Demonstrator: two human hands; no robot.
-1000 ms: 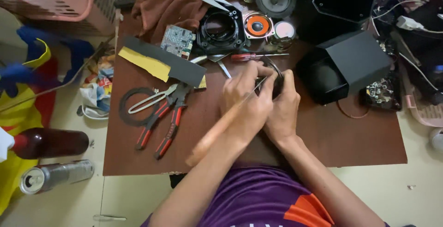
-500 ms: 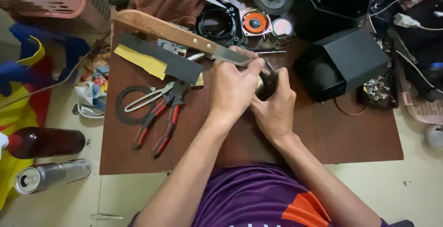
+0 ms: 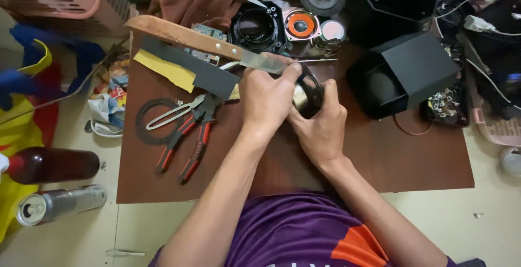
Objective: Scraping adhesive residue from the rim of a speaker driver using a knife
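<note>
My left hand [image 3: 267, 100] is closed on the blade of a long knife [image 3: 217, 47]. Its wooden handle points up and to the left over the brown table [image 3: 380, 158], and its tip sits at a small round speaker [image 3: 309, 94]. That speaker has a black frame and a metal magnet. My right hand [image 3: 321, 128] grips it from below and from the right. Both hands are pressed together at the table's middle, and they hide most of the speaker.
Red-handled pliers [image 3: 190, 139], metal snips [image 3: 173, 112] and a black ring gasket [image 3: 146, 131] lie to the left. Above them sits a black and yellow sheet [image 3: 184, 70]. A black box housing [image 3: 412, 74] stands to the right, with speaker parts [image 3: 301, 25] and a brown cloth [image 3: 190, 1] behind. A bottle [image 3: 51, 165] and a can [image 3: 57, 204] lie on the floor.
The knife has swung: its handle pointed down-left a second ago and now points up-left. Both hands have stayed together on the small speaker.
</note>
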